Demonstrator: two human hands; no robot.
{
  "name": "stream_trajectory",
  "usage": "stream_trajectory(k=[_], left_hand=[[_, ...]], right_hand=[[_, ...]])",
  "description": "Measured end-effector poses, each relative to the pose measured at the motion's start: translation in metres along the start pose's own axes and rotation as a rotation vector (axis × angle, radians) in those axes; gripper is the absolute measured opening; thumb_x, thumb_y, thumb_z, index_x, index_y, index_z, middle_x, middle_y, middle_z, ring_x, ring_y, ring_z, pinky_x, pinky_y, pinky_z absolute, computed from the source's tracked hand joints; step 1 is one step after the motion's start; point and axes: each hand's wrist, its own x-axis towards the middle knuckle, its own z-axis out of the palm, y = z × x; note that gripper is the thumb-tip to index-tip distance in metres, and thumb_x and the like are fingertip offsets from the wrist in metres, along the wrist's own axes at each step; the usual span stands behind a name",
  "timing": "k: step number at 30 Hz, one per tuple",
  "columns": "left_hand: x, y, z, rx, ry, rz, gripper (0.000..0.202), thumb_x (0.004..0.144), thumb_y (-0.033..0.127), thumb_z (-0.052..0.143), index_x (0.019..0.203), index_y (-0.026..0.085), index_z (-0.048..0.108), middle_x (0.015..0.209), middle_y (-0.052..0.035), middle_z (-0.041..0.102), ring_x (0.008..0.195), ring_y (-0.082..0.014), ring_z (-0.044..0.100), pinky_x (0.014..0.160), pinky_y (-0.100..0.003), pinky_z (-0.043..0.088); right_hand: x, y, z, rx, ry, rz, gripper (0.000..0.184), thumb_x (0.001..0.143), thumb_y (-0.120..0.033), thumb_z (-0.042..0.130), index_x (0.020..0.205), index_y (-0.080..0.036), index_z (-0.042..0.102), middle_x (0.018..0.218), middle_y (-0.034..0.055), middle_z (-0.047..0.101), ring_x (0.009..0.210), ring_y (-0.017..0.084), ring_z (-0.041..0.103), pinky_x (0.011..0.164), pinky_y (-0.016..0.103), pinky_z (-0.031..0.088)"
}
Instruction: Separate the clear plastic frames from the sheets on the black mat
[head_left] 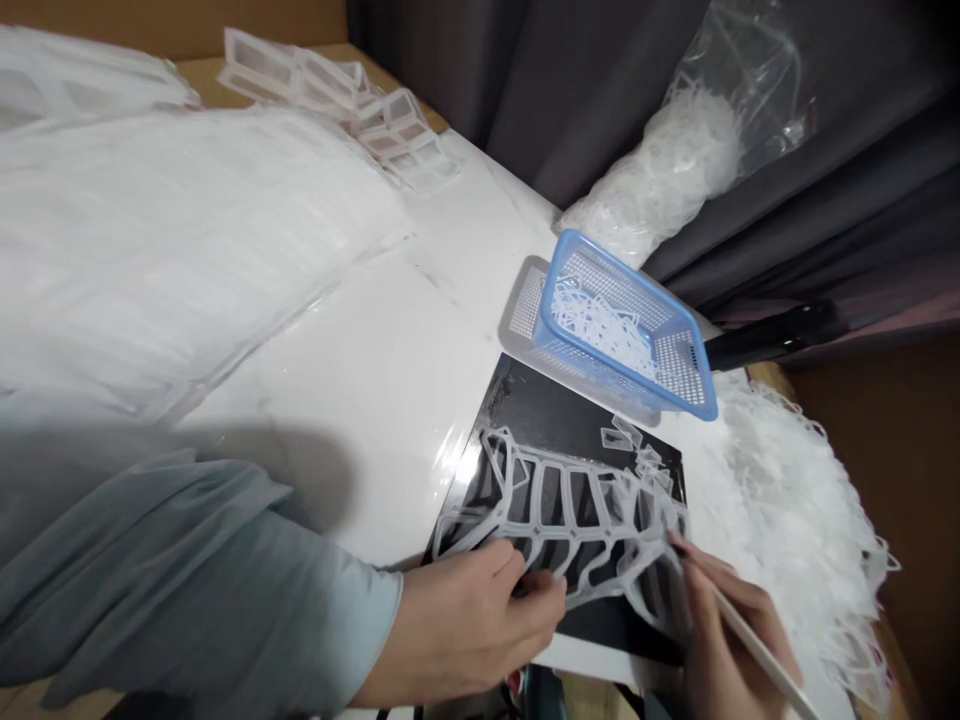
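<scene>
Left fingers (541, 606) at white lattice (572, 534), grip unclear

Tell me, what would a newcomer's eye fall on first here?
Probably the bright blue basket, just beyond the black board, with small white pieces inside. Next might come the translucent lattice on the board, with the left hand at its near edge and the right hand holding a slim pale tool at its right end. A tangled white heap stands out at far right.
</scene>
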Motion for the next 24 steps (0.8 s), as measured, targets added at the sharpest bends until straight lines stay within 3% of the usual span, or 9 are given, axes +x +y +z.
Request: stream_trajectory(k=[3,5,7,9,13,16,19,24], left_hand=[[-0.001,-0.001,-0.002,0.023,-0.022,0.027,0.045,0.097,0.040,0.046,0.138,0.024,0.057,0.117,-0.0112,0.047,0.065,-0.0187,0.040,0.058,-0.034,0.022],[-0.001,-0.001,-0.002,0.029,-0.035,0.041,0.044,0.098,0.041,0.044,0.136,0.024,0.058,0.116,-0.0109,0.046,0.066,-0.0190,0.040,0.057,-0.034,0.022],[-0.002,0.000,-0.001,0.022,-0.027,0.025,0.043,0.098,0.040,0.043,0.135,0.023,0.058,0.114,-0.0106,0.045,0.064,-0.0184,0.040,0.057,-0.034,0.023],[-0.001,0.002,0.001,-0.008,-0.006,0.001,0.045,0.098,0.039,0.044,0.137,0.021,0.055,0.113,-0.0105,0.045,0.062,-0.0179,0.041,0.057,-0.035,0.024],[-0.001,0.006,0.006,-0.082,0.039,-0.048,0.048,0.094,0.038,0.050,0.139,0.020,0.053,0.107,-0.0092,0.048,0.062,-0.0183,0.044,0.057,-0.036,0.025],[-0.001,0.007,0.008,-0.106,0.075,-0.065,0.047,0.091,0.039,0.056,0.135,0.021,0.056,0.101,-0.0078,0.048,0.062,-0.0178,0.042,0.056,-0.036,0.025],[-0.001,0.008,0.010,-0.117,0.101,-0.073,0.047,0.090,0.040,0.058,0.132,0.020,0.058,0.097,-0.0069,0.048,0.062,-0.0178,0.040,0.056,-0.036,0.024],[-0.001,0.010,0.011,-0.127,0.097,-0.084,0.046,0.089,0.039,0.059,0.131,0.020,0.058,0.094,-0.0057,0.048,0.063,-0.0183,0.041,0.057,-0.037,0.025]], right_hand=[[0.001,-0.003,0.006,-0.059,0.399,0.162,0.021,0.085,-0.033,0.074,0.096,-0.016,0.071,0.102,0.0105,0.073,0.101,0.032,0.069,0.099,0.050,0.050],[0.002,-0.006,0.005,-0.058,0.457,0.199,0.022,0.086,-0.035,0.072,0.101,-0.019,0.070,0.109,0.0110,0.071,0.108,0.035,0.066,0.103,0.054,0.047],[0.002,-0.008,0.001,-0.014,0.344,0.188,0.017,0.089,-0.034,0.068,0.103,-0.024,0.067,0.120,0.0094,0.067,0.119,0.035,0.061,0.109,0.054,0.042],[0.000,-0.008,-0.007,0.013,0.137,0.143,0.011,0.090,-0.034,0.066,0.098,-0.027,0.066,0.126,0.0084,0.063,0.124,0.034,0.057,0.112,0.053,0.039],[-0.002,-0.001,-0.019,-0.020,-0.267,0.067,0.011,0.089,-0.036,0.066,0.088,-0.026,0.069,0.117,0.0120,0.066,0.114,0.036,0.061,0.096,0.050,0.050],[0.000,0.006,-0.023,-0.016,-0.486,-0.005,0.009,0.088,-0.034,0.066,0.085,-0.027,0.072,0.113,0.0112,0.071,0.110,0.036,0.064,0.091,0.047,0.054],[0.004,0.009,-0.025,0.004,-0.612,-0.013,0.012,0.088,-0.035,0.065,0.081,-0.027,0.072,0.109,0.0112,0.074,0.112,0.037,0.065,0.087,0.047,0.058],[0.011,0.006,-0.026,-0.072,-0.667,0.008,0.018,0.089,-0.037,0.065,0.079,-0.026,0.074,0.106,0.0096,0.076,0.111,0.034,0.067,0.078,0.036,0.063]])
